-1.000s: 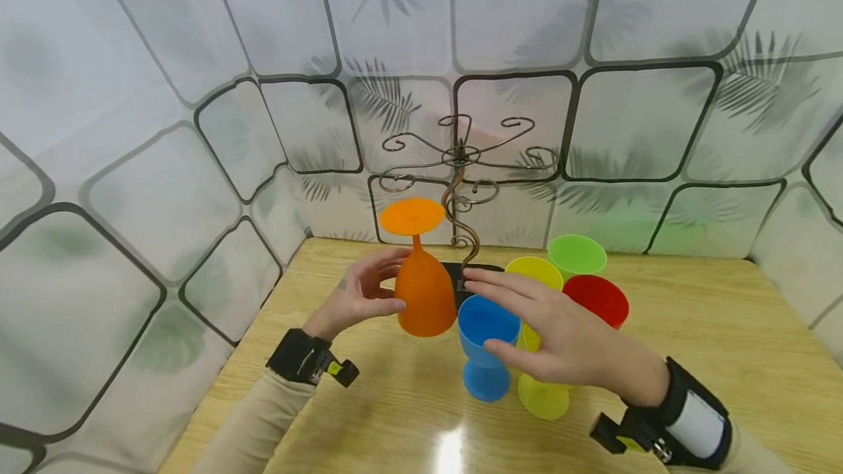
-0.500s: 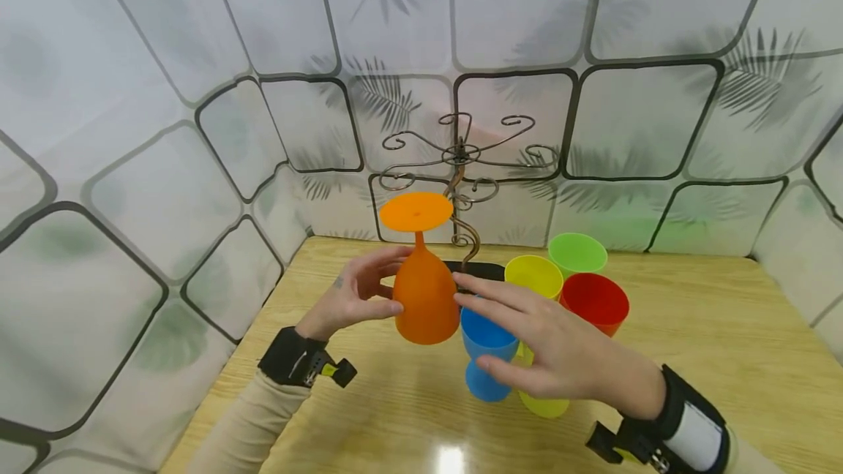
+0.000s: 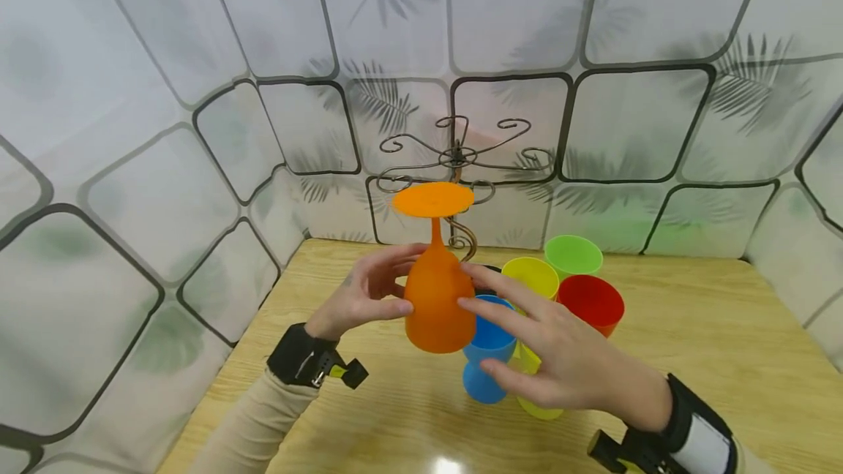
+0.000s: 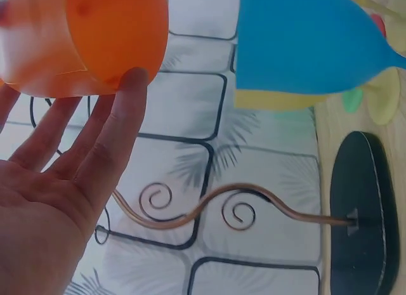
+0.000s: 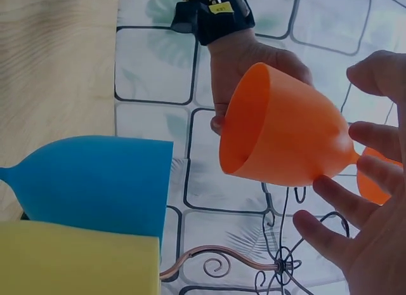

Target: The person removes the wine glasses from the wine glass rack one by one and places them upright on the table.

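Observation:
An orange plastic goblet (image 3: 440,302) is held upside down above the table, its foot on top and its rim facing down. My left hand (image 3: 362,295) grips its bowl from the left, with the thumb at the near side. From the right, my right hand (image 3: 560,350) reaches over the blue goblet with fingers spread. Its fingertips touch the orange bowl or lie very close to it. In the right wrist view, the fingers (image 5: 346,203) of my right hand are near the stem end of the orange bowl (image 5: 298,127).
Upright goblets stand grouped on the wooden table (image 3: 369,415): blue (image 3: 487,346), yellow (image 3: 530,276), green (image 3: 573,254) and red (image 3: 593,302). Behind the orange goblet rises a metal stand (image 3: 457,157) with curled arms and a black base (image 4: 361,219). A patterned curtain (image 3: 514,13) encloses the table.
The orange goblet has moved right and closer to me, with my left hand around it. It now overlaps the blue goblet's edge in the head view. My right hand's fingertips have come against or near its bowl.

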Available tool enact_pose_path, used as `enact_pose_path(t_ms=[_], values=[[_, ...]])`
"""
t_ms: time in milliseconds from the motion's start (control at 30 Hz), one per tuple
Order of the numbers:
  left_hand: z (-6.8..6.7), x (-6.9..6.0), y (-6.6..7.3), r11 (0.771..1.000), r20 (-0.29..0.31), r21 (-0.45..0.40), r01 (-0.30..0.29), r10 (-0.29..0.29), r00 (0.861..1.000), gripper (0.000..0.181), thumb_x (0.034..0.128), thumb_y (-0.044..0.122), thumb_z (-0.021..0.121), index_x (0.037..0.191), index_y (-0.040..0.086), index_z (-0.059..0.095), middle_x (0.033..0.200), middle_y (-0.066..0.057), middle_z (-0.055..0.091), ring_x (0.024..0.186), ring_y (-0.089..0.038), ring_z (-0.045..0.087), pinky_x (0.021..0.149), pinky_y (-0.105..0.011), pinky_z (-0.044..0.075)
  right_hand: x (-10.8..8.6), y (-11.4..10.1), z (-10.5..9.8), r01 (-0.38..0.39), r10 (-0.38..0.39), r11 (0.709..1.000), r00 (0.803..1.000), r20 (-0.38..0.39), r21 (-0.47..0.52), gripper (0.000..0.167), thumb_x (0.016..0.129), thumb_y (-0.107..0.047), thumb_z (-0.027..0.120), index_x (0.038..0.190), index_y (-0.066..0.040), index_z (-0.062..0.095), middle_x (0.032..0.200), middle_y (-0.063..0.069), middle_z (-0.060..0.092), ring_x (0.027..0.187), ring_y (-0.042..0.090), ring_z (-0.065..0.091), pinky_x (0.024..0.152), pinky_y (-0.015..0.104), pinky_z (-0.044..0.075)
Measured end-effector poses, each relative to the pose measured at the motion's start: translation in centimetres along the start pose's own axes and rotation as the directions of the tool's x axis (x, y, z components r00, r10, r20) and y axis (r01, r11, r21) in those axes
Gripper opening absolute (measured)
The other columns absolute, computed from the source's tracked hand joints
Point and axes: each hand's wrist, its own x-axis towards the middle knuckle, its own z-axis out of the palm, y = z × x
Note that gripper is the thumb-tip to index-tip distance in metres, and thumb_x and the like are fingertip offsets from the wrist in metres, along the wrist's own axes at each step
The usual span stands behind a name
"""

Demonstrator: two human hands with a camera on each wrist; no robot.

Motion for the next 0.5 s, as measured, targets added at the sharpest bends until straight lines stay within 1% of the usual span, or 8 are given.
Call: enact_pose_path(t_ms=[67, 167, 267, 367, 433, 500], values=[[0.1, 0.3, 0.1, 1.000, 0.007, 0.002, -0.008, 0.008, 1.000, 0.059, 0.0972, 0.034, 0.071, 0.151, 0.030, 0.048, 0.148, 0.007, 0.056, 0.129, -0.017, 0.060, 0.093, -0.043, 0.059, 0.0, 0.1, -0.1, 0.036, -0.036, 0.999, 0.999, -0.036, -0.015, 0.050, 0.104, -0.036, 0.056, 0.144, -0.005, 0.056, 0.160, 0.016, 0.039, 0.139, 0.028, 0.050, 0.114, 0.028, 0.043], [0.4, 0.9, 0.2, 1.000, 0.021, -0.016, -0.018, 0.018, 1.000, 0.059, 0.0980, 0.033, 0.070, 0.152, 0.029, 0.047, 0.149, 0.007, 0.055, 0.130, -0.018, 0.059, 0.094, -0.046, 0.059, 0.1, 0.3, -0.3, 0.112, -0.117, 0.992, 0.988, -0.104, -0.054, 0.044, 0.107, -0.030, 0.052, 0.139, -0.002, 0.060, 0.154, 0.018, 0.048, 0.133, 0.029, 0.055, 0.114, 0.022, 0.040], [0.7, 1.4, 0.4, 0.999, 0.039, -0.045, -0.027, 0.028, 0.999, 0.062, 0.0993, 0.032, 0.068, 0.155, 0.026, 0.043, 0.150, 0.006, 0.053, 0.132, -0.020, 0.057, 0.097, -0.051, 0.057, 0.3, 0.6, -0.4, 0.171, -0.188, 0.979, 0.969, -0.159, -0.114, 0.038, 0.109, -0.023, 0.048, 0.135, 0.000, 0.063, 0.147, 0.020, 0.055, 0.125, 0.029, 0.059, 0.113, 0.020, 0.041], [1.1, 1.7, 0.6, 0.999, 0.037, -0.042, -0.019, 0.021, 0.999, 0.066, 0.1003, 0.036, 0.066, 0.158, 0.020, 0.039, 0.151, 0.006, 0.053, 0.134, -0.021, 0.056, 0.099, -0.053, 0.055, 0.3, 0.8, -0.5, 0.189, -0.226, 0.964, 0.954, -0.198, -0.186, 0.037, 0.110, -0.022, 0.046, 0.131, 0.000, 0.066, 0.141, 0.019, 0.059, 0.120, 0.029, 0.061, 0.111, 0.019, 0.042], [1.2, 2.1, 0.8, 0.999, 0.028, -0.027, -0.016, 0.017, 0.999, 0.071, 0.1006, 0.038, 0.065, 0.160, 0.013, 0.036, 0.152, 0.000, 0.053, 0.135, -0.022, 0.056, 0.099, -0.053, 0.055, 0.4, 1.0, -0.5, 0.198, -0.250, 0.952, 0.943, -0.221, -0.233, 0.036, 0.110, -0.022, 0.047, 0.128, 0.000, 0.067, 0.139, 0.019, 0.061, 0.116, 0.030, 0.062, 0.108, 0.019, 0.045], [1.4, 2.5, 0.9, 1.000, 0.017, -0.009, -0.007, 0.008, 1.000, 0.077, 0.1006, 0.041, 0.064, 0.160, 0.005, 0.031, 0.153, -0.010, 0.052, 0.135, -0.023, 0.056, 0.099, -0.052, 0.055, 0.4, 1.1, -0.7, 0.202, -0.271, 0.939, 0.932, -0.239, -0.278, 0.035, 0.109, -0.022, 0.048, 0.127, 0.000, 0.068, 0.137, 0.020, 0.063, 0.113, 0.030, 0.062, 0.103, 0.022, 0.050]])
